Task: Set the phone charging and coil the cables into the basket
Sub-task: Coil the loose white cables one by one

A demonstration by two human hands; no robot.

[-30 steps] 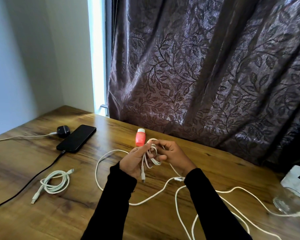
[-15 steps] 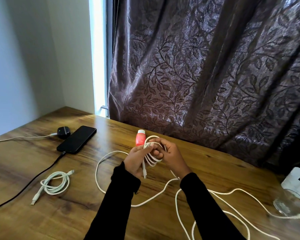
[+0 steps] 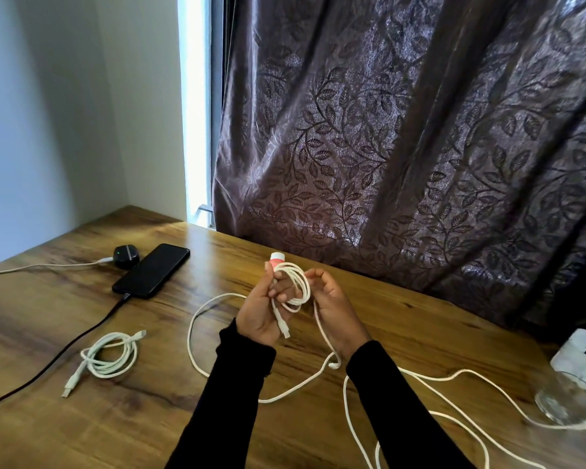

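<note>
My left hand (image 3: 259,313) grips a small coil of white cable (image 3: 298,286) wound around its fingers, with the plug end hanging down over the palm. My right hand (image 3: 335,304) pinches the same cable just right of the coil, and the free length trails off below it in loose loops across the wooden table (image 3: 149,428). A black phone (image 3: 151,270) lies at the back left with a black cable (image 3: 65,350) plugged into its near end. A second white cable (image 3: 110,357) lies coiled on the table at the left. No basket is in view.
A black earbud case (image 3: 126,256) with a white lead sits beside the phone. A small red and white bottle (image 3: 277,258) stands behind my hands. A clear glass (image 3: 569,397) and a white box (image 3: 582,358) are at the right edge. A dark patterned curtain (image 3: 403,147) hangs behind the table.
The coil around my left hand's fingers has grown by another turn. Both hands have risen a little, and the loose cable on the table has been drawn in.
</note>
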